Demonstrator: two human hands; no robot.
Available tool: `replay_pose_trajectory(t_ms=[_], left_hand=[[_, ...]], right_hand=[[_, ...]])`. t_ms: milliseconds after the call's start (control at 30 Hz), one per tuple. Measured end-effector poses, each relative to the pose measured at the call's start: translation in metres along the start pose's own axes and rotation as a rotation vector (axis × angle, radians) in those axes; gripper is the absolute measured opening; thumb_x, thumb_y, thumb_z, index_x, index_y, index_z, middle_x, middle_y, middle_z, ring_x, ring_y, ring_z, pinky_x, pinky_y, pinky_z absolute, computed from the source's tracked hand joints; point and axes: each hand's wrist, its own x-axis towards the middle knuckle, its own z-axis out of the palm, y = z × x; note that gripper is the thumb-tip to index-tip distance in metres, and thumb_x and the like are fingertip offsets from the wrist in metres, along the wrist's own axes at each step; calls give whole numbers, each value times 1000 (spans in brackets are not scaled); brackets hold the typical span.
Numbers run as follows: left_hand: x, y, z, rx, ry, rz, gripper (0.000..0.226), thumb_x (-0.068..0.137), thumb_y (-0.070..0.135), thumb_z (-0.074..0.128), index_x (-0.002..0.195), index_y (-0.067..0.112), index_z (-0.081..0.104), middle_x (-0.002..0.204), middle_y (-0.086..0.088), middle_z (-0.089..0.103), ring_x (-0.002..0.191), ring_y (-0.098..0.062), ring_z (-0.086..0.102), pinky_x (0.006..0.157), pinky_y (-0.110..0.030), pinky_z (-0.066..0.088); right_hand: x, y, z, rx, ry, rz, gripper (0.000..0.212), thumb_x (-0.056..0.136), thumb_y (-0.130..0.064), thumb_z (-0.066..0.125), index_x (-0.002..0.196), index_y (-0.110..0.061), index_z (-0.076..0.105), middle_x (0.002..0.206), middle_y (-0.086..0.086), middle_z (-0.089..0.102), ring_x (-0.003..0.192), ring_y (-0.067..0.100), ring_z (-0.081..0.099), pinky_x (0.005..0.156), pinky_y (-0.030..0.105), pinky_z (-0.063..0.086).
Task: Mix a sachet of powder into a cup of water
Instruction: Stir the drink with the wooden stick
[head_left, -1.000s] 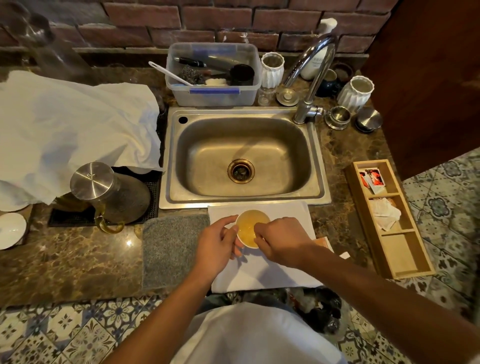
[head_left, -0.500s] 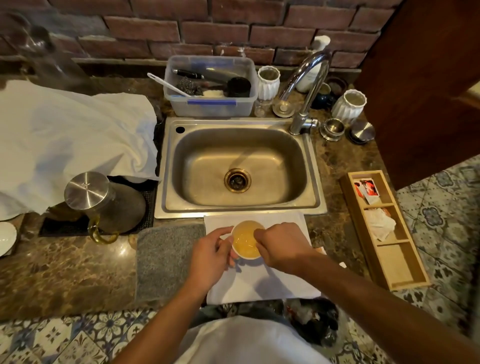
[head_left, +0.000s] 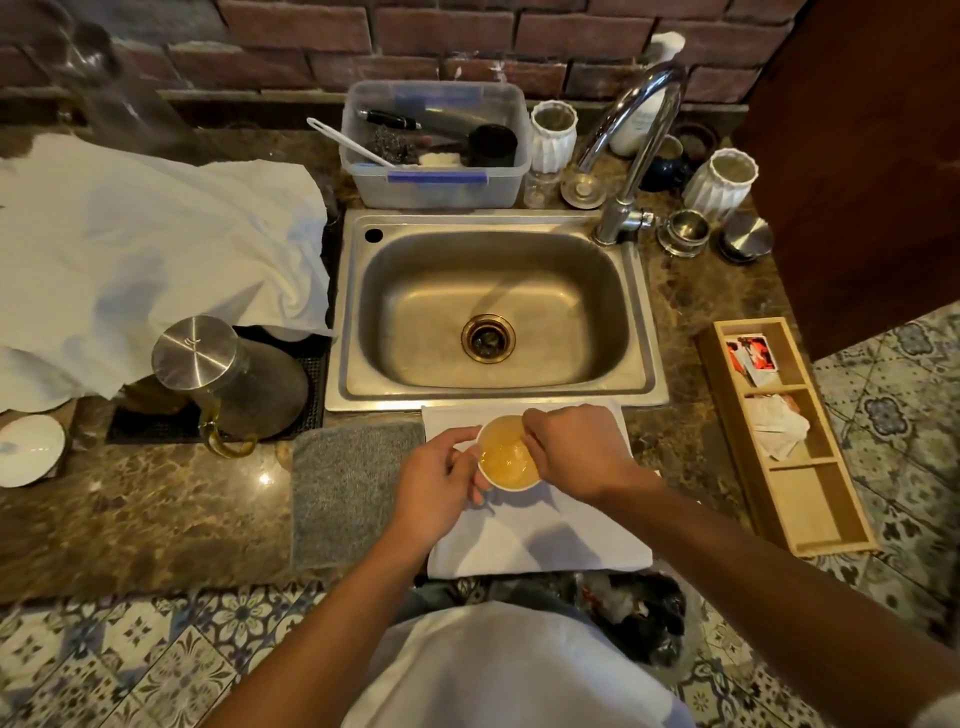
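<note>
Marble counter (head_left: 156, 519), lower centre of frame: the cup (head_left: 508, 453) of yellow liquid stands on a white cloth (head_left: 540, 540) below the sink (head_left: 644, 364). Left hand (head_left: 434, 483) grasps the cup; right hand (head_left: 576, 452) is clenched over its rim, stirrer hidden. Stir gently, keeping the cup braced.

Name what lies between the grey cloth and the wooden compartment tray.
In the head view: the white cloth, bearing the small white cup of yellowish liquid.

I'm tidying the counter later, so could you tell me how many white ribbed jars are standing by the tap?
2. One white ribbed jar stands left of the tap, beside the plastic tub; the other stands right of it. None seems hidden.
</note>
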Motion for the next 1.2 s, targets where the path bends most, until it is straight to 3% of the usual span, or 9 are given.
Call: replay_pose_trajectory(t_ms=[67, 267, 467, 600, 733, 900, 1033, 1100, 1200], left_hand=[[-1, 1, 0, -8, -2, 3, 23, 103, 15, 56, 123, 16, 68, 63, -5, 73, 50, -7, 67, 50, -15, 49], [1, 1, 1, -6, 6, 12, 22, 102, 14, 57, 122, 16, 67, 66, -8, 74, 50, -3, 66, 49, -13, 49], [0, 0, 0, 38, 17, 18, 20, 102, 16, 57, 119, 21, 68, 60, -4, 70, 48, -2, 62, 50, -10, 45], [2, -4, 1, 60, 22, 19, 22, 102, 19, 58, 121, 21, 68, 62, -4, 72, 50, -7, 64, 53, -16, 48], [2, -4, 0, 55, 18, 25, 22, 102, 19, 58, 121, 21, 68, 64, -2, 72, 50, -3, 63, 54, -11, 46], [3, -5, 2, 40, 25, 5, 22, 102, 21, 58, 121, 26, 68, 64, -2, 71, 53, -3, 63, 55, -13, 48], [3, -7, 2, 13, 29, -9, 23, 101, 19, 59, 121, 22, 69, 67, -6, 72, 58, -11, 68, 61, -26, 55], [3, -7, 1, 25, 32, -5, 22, 101, 18, 59, 121, 22, 69, 68, -5, 73, 60, -11, 68, 61, -25, 54], [3, -6, 1, 51, 25, -2, 23, 101, 18, 58, 121, 22, 68, 66, -4, 72, 54, -6, 63, 55, -19, 49]], right_hand=[[-7, 0, -1, -50, -27, -9, 30, 104, -40, 48, 125, -22, 61, 108, 7, 74, 89, 29, 69, 70, 29, 39], [-23, -13, 6, 5, -98, 32, 36, 106, -42, 40, 125, -21, 62, 107, 8, 73, 90, 26, 68, 76, 30, 47], [-8, -24, 15, 71, -85, 52, 38, 103, -49, 48, 130, -24, 59, 117, 6, 70, 101, 24, 66, 80, 28, 38], [0, -13, 1, 20, -24, 53, 36, 101, -45, 52, 130, -24, 59, 113, 5, 73, 95, 27, 70, 78, 31, 46], [-10, -8, -11, -72, -58, 72, 32, 104, -39, 47, 127, -21, 60, 108, 7, 74, 91, 28, 70, 70, 29, 40], [-26, -29, -2, -40, -180, 80, 33, 104, -37, 50, 131, -19, 57, 114, 7, 70, 90, 23, 63, 80, 30, 44], [-10, -41, 5, 13, -224, 87, 33, 105, -38, 51, 130, -18, 59, 118, 7, 68, 104, 23, 65, 88, 32, 46], [-2, -40, 3, 17, -202, 89, 34, 102, -40, 54, 129, -20, 60, 120, 6, 69, 107, 23, 66, 92, 32, 47], [7, -31, -4, -28, -74, 66, 35, 98, -44, 58, 126, -23, 61, 112, 4, 73, 97, 26, 70, 76, 30, 43]])
